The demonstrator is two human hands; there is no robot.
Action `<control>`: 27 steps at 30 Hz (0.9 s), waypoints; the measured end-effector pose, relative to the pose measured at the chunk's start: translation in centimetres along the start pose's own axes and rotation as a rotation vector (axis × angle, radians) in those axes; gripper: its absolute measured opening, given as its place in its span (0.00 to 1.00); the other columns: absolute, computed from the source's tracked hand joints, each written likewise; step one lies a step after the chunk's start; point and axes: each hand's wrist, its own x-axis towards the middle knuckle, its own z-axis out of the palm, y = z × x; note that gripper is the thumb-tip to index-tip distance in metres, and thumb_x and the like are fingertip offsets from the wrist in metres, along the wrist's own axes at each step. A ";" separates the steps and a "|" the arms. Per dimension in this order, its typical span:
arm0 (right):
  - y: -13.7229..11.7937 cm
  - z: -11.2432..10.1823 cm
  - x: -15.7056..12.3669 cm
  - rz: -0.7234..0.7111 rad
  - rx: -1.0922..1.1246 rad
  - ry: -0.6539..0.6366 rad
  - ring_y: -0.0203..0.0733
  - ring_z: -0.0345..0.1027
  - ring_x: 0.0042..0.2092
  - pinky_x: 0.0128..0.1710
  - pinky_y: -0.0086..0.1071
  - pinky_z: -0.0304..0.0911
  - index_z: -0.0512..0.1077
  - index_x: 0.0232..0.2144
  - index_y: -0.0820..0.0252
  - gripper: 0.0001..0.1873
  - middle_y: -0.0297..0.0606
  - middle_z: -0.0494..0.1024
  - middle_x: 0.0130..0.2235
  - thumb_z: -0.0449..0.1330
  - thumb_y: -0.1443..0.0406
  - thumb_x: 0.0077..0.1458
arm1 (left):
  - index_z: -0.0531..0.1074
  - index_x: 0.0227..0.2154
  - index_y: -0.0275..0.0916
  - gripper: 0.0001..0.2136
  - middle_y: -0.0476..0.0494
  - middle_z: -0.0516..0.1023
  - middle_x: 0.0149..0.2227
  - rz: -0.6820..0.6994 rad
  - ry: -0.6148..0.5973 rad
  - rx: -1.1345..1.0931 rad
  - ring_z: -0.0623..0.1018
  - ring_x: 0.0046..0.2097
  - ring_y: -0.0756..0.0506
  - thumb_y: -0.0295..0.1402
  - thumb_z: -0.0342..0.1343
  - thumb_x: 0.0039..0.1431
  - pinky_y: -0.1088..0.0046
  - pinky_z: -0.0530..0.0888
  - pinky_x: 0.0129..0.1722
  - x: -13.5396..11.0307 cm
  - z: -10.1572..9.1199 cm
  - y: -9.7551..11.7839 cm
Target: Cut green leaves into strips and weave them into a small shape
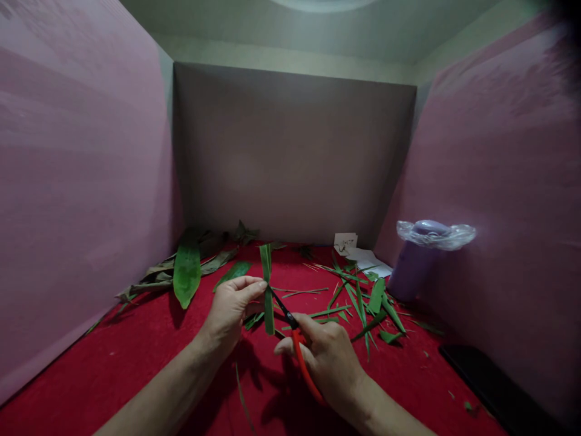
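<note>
Between the thumb and fingers of my left hand (233, 306) is a strip of green leaf (269, 318), held upright above the red cloth (149, 363). My right hand (331, 351) grips scissors (302, 363) with red handles and dark blades. The blade tips meet the strip's edge beside my left thumb; whether they cut into it I cannot tell. Part of my left fingers is hidden behind the leaf strip.
Cut leaf pieces (376, 295) lie scattered at the right. Broad leaves (187, 275) are piled at the back left. White papers (363, 259) and a purple container (415, 266) with clear plastic stand back right. A black flat object (490, 381) lies front right. Pink panels flank both sides.
</note>
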 end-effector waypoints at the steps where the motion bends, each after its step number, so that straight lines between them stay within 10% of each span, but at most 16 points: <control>1: 0.0 0.0 0.0 0.003 -0.002 -0.001 0.40 0.74 0.25 0.25 0.26 0.59 0.73 0.37 0.56 0.16 0.37 0.80 0.24 0.54 0.53 0.54 | 0.71 0.21 0.33 0.08 0.48 0.75 0.19 -0.006 0.012 -0.008 0.75 0.21 0.47 0.30 0.64 0.37 0.71 0.73 0.24 0.0 0.1 0.0; 27: -0.2 -0.2 -0.2 0.068 -0.042 -0.037 0.37 0.67 0.22 0.22 0.25 0.53 0.72 0.32 0.53 0.14 0.31 0.77 0.21 0.58 0.51 0.49 | 0.71 0.22 0.33 0.11 0.47 0.76 0.19 0.001 0.084 -0.037 0.75 0.21 0.48 0.33 0.66 0.36 0.74 0.71 0.22 -0.4 0.6 -0.6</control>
